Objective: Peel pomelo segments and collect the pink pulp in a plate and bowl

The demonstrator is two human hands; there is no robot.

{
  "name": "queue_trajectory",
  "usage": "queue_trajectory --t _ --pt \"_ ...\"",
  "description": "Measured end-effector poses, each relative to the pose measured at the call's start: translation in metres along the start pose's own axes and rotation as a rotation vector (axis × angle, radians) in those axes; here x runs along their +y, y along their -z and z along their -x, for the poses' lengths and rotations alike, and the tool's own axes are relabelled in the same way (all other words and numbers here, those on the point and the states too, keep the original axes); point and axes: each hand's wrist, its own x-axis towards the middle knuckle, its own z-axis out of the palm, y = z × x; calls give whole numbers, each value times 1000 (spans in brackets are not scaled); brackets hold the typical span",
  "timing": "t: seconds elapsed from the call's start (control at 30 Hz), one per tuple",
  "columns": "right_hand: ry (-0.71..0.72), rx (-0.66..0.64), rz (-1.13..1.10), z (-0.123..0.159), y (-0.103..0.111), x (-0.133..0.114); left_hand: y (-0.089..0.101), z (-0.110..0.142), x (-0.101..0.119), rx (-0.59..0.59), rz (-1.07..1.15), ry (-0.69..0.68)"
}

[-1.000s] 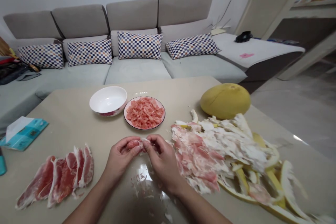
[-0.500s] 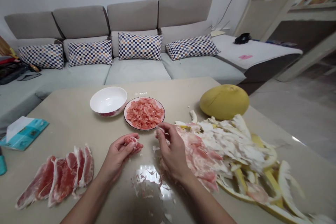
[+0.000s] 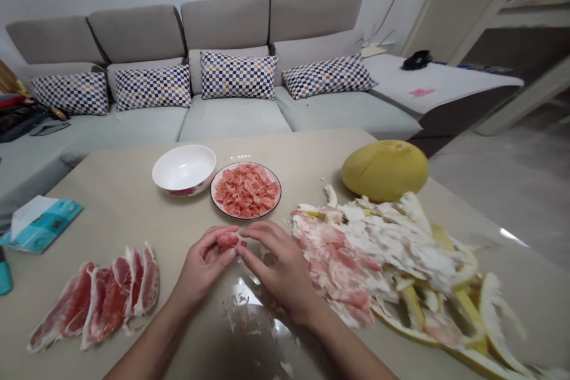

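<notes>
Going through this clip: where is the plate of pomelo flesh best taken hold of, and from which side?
Pinch the bare rim of the plate from its right side, thumb on top, fingers beneath. Pomelo flesh heaps across the middle, leaving little but the rim free. The white bowl sits close on the left, so that side looks tighter.

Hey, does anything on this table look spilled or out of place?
Yes. Loose pinkish pomelo scraps are scattered across the glossy tabletop below the left hand, outside the plate. They look spilled. A messy heap of white pith and yellow peel also sprawls over the table's right side.
</notes>
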Motion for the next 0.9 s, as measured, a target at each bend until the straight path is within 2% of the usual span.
queue_trajectory --t 0.1,0.23,0.37,0.5,0.63,0.8,0.9 --pt "35 25 28 3 -4 0 -2 0 -2 10 -39 -69" --pt "150 87 202 7 -6 2 -5 0 -5 37 -90 -130" --pt "203 112 276 9 -8 2 -6 0 -2 33 -108 -101" --pt "139 129 213 8 -8 2 -4 1 2 -34 -85 -10" --pt "78 129 148 6 -6 0 -2 2 1 -61 56 94" --pt "-69 97 21 1 -2 -8 -2 3 -2 -46 193 122" --pt "-142 68 -60 0 -1 -11 -1 3 -1 -114 322 179"
